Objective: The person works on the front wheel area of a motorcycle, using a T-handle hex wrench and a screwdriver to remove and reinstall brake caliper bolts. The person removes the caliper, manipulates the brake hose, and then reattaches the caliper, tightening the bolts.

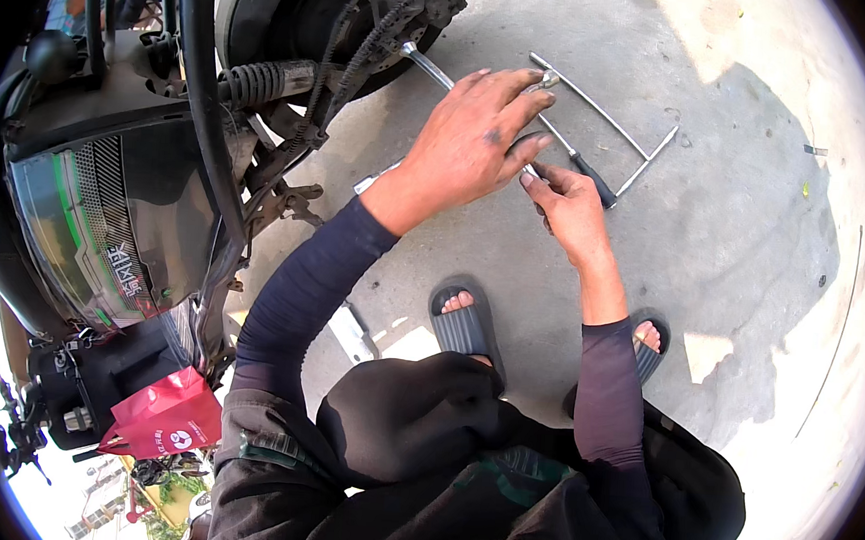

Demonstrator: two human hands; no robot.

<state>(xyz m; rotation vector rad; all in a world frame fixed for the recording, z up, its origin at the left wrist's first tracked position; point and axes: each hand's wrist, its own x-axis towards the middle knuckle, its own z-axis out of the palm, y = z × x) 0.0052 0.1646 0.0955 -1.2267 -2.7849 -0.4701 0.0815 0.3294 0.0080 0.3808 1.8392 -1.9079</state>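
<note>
My left hand [484,138] is palm down, its fingers stretched forward and apart; what lies under its palm is hidden. By its fingertips shows a shiny metal end [550,79]. Just to the right, my right hand [574,212] is closed, thumb and fingers pinching a small shiny metal piece [528,173] close to the left thumb. Whether the two bits of metal belong to one tool I cannot tell. On the ground beyond lie a T-shaped metal wrench [594,109] and a tool with a black handle [594,180]. A metal rod [428,66] reaches out past my left knuckles.
A dark motor vehicle stands close on the left, with a wheel [300,10], a coil-spring shock absorber [265,83] and a patterned side panel [105,222]. A red bag [167,414] hangs low on it. A white object [351,333] lies on the concrete floor [745,252] by my sandal [464,317].
</note>
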